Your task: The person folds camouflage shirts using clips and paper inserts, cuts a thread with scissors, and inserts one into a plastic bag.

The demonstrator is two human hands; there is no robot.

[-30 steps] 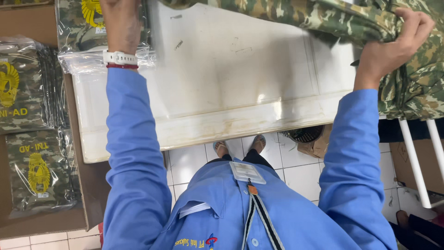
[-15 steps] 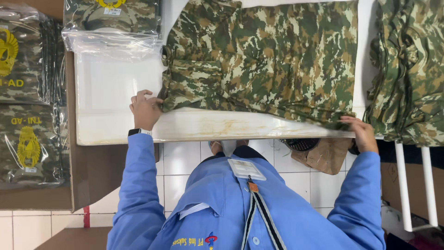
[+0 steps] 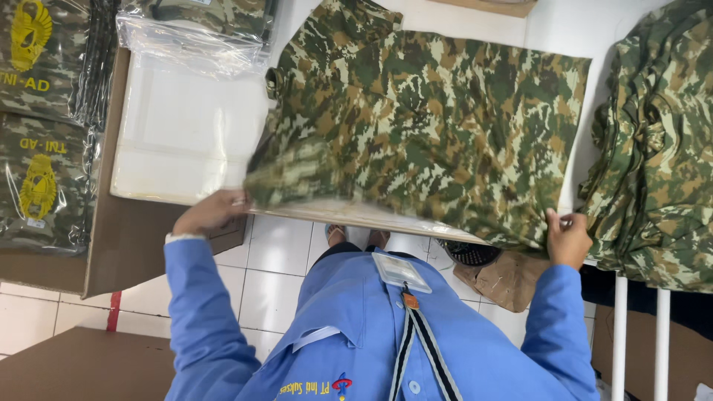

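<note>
A green and brown camouflage garment lies spread flat across a white table. My left hand pinches its near left corner at the table's front edge. My right hand grips the near right corner of the same garment. Both arms wear blue sleeves, and a blue shirt with a badge on a lanyard shows below.
A heap of more camouflage garments lies at the right. A clear plastic bag lies at the table's back left. Bagged camouflage items with yellow emblems lie on a cardboard sheet at the left. White tiled floor lies below.
The garment was lifted at the far side a second ago, then drawn down and spread flat. Both hands moved to its near corners at the table's front edge.
</note>
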